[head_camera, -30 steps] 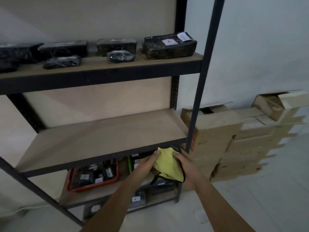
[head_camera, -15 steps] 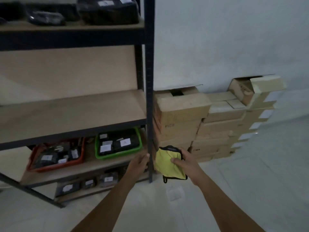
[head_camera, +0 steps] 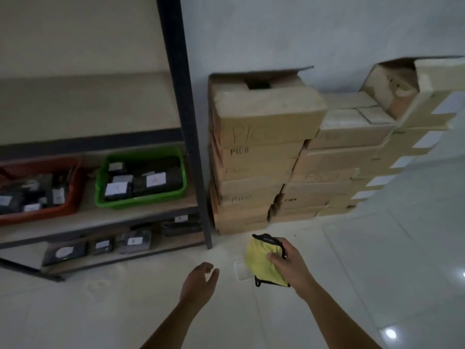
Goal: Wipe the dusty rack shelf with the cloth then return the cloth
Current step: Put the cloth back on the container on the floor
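My right hand point(head_camera: 289, 267) grips a folded yellow cloth point(head_camera: 261, 268) with black edging, held low over the floor to the right of the rack. My left hand point(head_camera: 200, 282) hangs free beside it, fingers loosely curled, holding nothing. The bare wooden rack shelf point(head_camera: 88, 107) lies at the left, behind the dark front upright point(head_camera: 186, 127). Both hands are below and to the right of that shelf.
A green basket point(head_camera: 141, 197) and a red basket point(head_camera: 50, 212) of labelled black packets sit on the lower shelf. More packets lie on the bottom shelf point(head_camera: 125, 258). Stacked cardboard boxes point(head_camera: 261, 152) stand against the wall on the right. Pale tiled floor point(head_camera: 377, 273) stretches around me.
The view has swung right and down, away from the shelf. My left hand has let go of the cloth and left the rack upright. My right hand has carried the cloth lower and rightward.
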